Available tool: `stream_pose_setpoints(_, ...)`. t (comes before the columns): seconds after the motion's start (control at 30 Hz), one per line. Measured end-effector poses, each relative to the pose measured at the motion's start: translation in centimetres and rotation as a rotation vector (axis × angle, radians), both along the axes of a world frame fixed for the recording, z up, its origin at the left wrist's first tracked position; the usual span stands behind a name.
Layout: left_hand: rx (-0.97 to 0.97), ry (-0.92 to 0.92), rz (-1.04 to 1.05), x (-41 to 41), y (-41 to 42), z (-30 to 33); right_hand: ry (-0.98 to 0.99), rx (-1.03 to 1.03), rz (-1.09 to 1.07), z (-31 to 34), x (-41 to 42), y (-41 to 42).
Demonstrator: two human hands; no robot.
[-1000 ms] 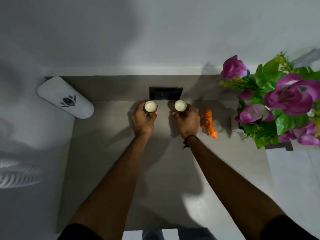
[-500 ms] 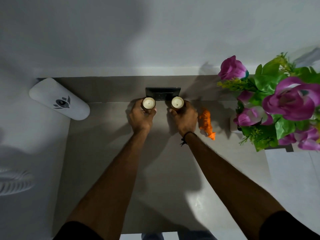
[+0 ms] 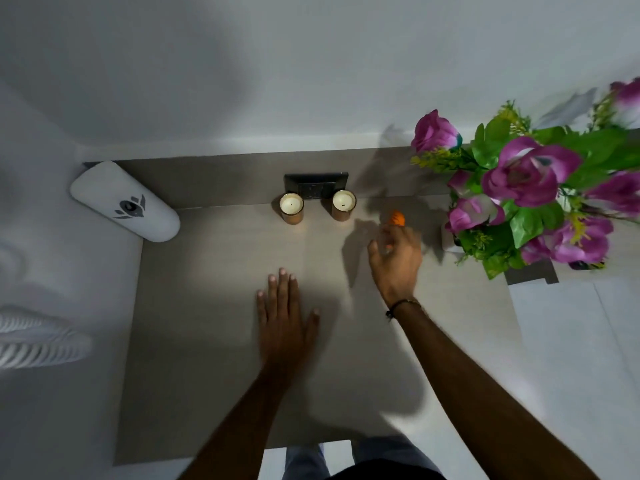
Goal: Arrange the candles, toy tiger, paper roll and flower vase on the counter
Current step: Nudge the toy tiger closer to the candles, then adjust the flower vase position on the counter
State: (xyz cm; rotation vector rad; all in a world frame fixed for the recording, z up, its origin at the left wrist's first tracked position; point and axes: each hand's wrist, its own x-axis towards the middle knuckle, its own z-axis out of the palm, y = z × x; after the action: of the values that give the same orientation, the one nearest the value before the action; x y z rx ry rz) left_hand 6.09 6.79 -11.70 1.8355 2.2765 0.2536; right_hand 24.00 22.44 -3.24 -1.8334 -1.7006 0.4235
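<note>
So I'm standing at the counter (image 3: 214, 341) and both candles (image 3: 291, 208) are sitting at the far edge, one on each side of the black wall outlet (image 3: 316, 186), apart from each other and with nobody touching them. My left hand (image 3: 283, 318) is hovering flat over the middle of the counter, fingers stretched out, holding nothing. My right hand (image 3: 396, 259) is reaching out to the right of the candles, right over the toy tiger (image 3: 396, 218). Only the orange far end of it is poking out past my fingers, and it's all blurry, so I honestly can't tell if I'm gripping it or just covering it. The flower vase (image 3: 450, 242) is sitting just right of that hand, mostly buried under the purple flowers (image 3: 528, 180) and green leaves. The paper roll (image 3: 124, 201) is lying on its side way over at the far left corner, angled against the wall.
</note>
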Motion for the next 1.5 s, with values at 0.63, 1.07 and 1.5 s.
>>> stream_pose_setpoints(0.63, -0.03, 0.032, -0.041, -0.2, -0.9, 0.2, -0.043, -0.158, -0.132, -1.1, 1.8, 4.9)
stream_pose_setpoints(1.07, -0.015, 0.059, -0.038, 0.0, -1.1, 0.6, 0.133, 0.014, -0.254, -0.5, 3.7, 0.4)
stream_pose_setpoints(1.5, 0.022, 0.049, -0.032, -0.2, -1.2, 0.2, 0.448, -0.13, -0.605, -2.3, 12.8, -0.2)
